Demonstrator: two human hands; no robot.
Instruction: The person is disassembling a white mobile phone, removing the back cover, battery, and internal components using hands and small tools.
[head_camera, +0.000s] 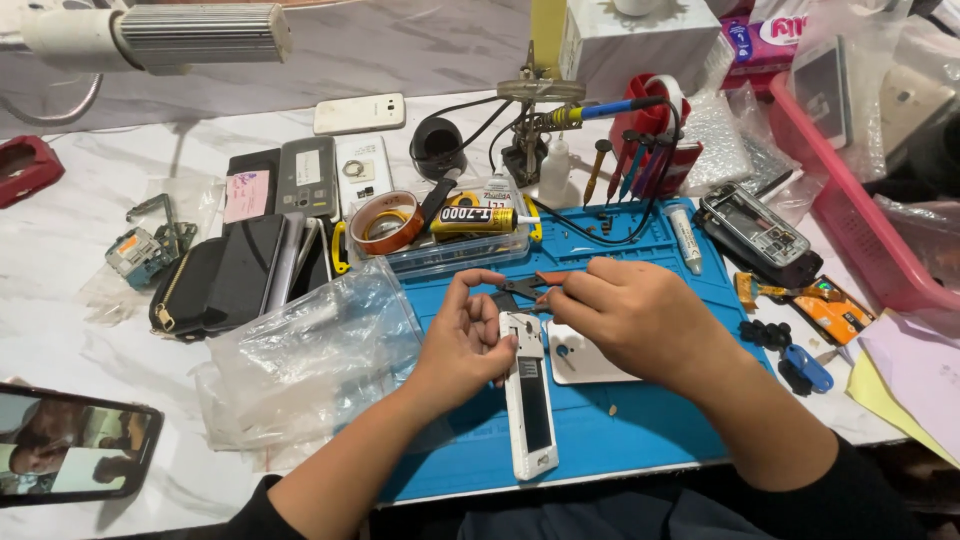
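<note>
Closest to me, the long white phone frame with its dark inner panel (530, 395) lies flat on the blue silicone repair mat (640, 430), its top end up between my hands. My left hand (462, 340) curls around that top end, fingers closed on its left edge, thumb and forefinger pinched together just above it. I want this grip firm so the frame doesn't slide on the mat. My right hand (625, 315) is closed around the small red-handled cutting pliers (527, 287), their dark tips pointing left toward my left fingertips. I can't tell what sits at the tips, it's too small. Best to keep my right wrist low and work in little moves. Just under my right palm lies a white rounded back cover (585, 362), touching the frame's side. Left of the mat, a crumpled clear plastic bag (310, 365). Further back, a yellow-and-black glue tube (478, 217) on a clear box, and beyond that a soldering iron with a blue handle (600, 110).
</note>
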